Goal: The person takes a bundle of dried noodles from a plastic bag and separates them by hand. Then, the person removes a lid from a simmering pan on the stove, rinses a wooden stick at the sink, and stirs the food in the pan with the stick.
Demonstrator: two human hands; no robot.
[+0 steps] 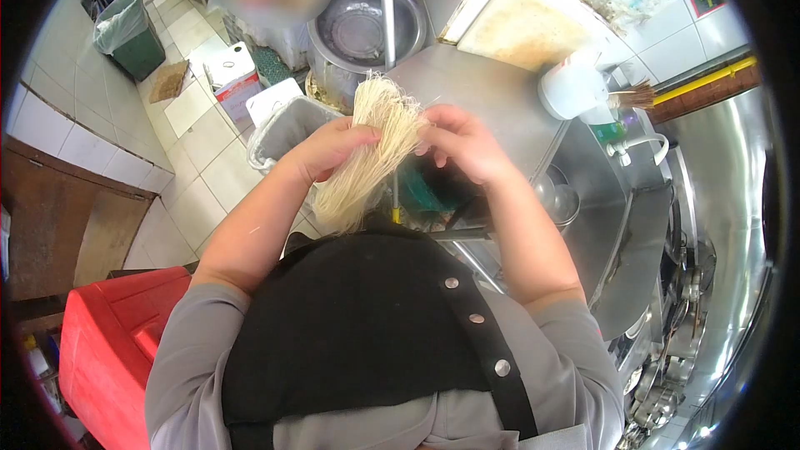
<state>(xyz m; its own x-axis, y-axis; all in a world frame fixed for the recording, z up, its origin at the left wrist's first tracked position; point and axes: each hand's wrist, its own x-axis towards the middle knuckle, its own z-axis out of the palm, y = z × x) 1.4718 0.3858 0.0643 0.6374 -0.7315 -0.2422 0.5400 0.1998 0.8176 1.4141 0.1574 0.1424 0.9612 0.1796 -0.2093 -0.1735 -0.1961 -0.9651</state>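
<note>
"Black apron (350,317) with metal snaps on its strap filled the space nearest the camera. What was beyond it?"

"Bare hands with a vermicelli bundle (375,150), by its look dried, held up in the air. No surface carried it; it hung between the lined grey bin (282,127) and the left edge of the steel counter (492,87)."

"How did each hand hold it?"

"The left hand (337,148) was closed around its middle, thumb across the front, probably because one firm hold there kept loose strands from splaying. The right hand (467,148) had bent fingers at the bundle's right side. I couldn't tell whether they pinched any strands, but that position seemed to suit handling the outer ones while the left bore the weight."

"And the look of it?"

"Pale cream, almost straw-coloured, in long, hair-thin strands. It slanted, its ragged upper end fanning out with stray wisps, its lower end sweeping down toward the apron in a fuller, smoother tail. The strands looked stiff and brittle, likely to snap if squeezed hard."
</note>
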